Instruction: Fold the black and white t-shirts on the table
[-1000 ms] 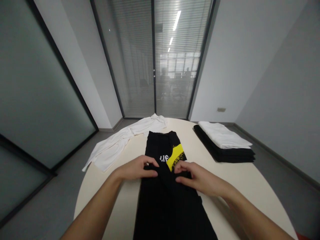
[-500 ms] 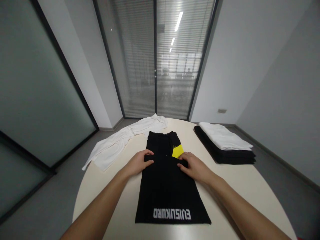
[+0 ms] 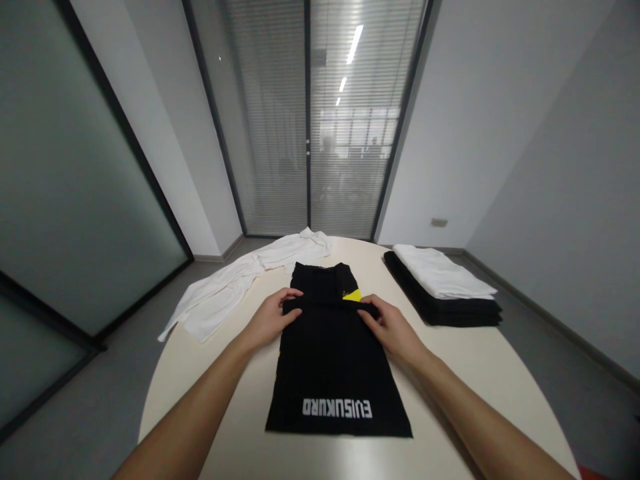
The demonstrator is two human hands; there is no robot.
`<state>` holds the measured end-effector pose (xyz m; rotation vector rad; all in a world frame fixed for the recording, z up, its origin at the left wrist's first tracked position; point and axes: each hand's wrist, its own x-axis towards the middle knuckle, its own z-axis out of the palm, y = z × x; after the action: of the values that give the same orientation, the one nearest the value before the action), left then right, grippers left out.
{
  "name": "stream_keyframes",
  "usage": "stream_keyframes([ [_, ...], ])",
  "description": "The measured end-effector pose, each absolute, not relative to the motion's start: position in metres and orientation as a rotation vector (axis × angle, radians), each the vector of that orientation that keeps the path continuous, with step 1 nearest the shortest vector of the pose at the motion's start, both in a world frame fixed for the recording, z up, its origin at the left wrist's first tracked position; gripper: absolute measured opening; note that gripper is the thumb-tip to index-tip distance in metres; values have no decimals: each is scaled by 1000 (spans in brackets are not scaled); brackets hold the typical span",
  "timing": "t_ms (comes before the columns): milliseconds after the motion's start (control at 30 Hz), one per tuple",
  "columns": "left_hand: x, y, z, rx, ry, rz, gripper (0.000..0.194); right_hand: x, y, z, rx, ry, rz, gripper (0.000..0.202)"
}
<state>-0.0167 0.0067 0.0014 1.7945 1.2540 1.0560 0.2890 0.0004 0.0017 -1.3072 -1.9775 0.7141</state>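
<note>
A black T-shirt, folded into a long strip, lies on the table in front of me. White block letters run upside down along its near end, and a yellow patch shows past the fold. My left hand pinches the left end of the raised cross fold, thumb on the near side and fingers beyond. At the fold's right end, my right hand grips the cloth the same way. The fold stands slightly up off the layer behind it.
The pale round table has a spread white garment at its far left. On the right sits a stack of folded clothes, a white one on top of black ones. Glass doors and walls stand beyond.
Both hands have moved a little away from me with the fold, which now covers more of the yellow patch. The fold's edge stands higher, and the view has shifted slightly.
</note>
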Motion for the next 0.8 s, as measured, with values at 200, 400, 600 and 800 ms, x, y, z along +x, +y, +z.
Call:
stream_keyframes([
  [200, -19, 9, -5, 1724, 1234, 992, 41, 291, 8, -16, -1267, -1844, 882, 40],
  [400, -20, 9, 5, 1833, 1164, 900, 31, 290, 19, -16, -1107, -1698, 1137, 27],
  [600, -19, 5, 12, 1820, 1070, 797, 37, 282, 14, 0, -1201, -1772, 1217, 36],
  [800, -23, -2, 12, 1810, 908, 619, 36, 282, -9, 12, -933, -1960, 1340, 28],
])
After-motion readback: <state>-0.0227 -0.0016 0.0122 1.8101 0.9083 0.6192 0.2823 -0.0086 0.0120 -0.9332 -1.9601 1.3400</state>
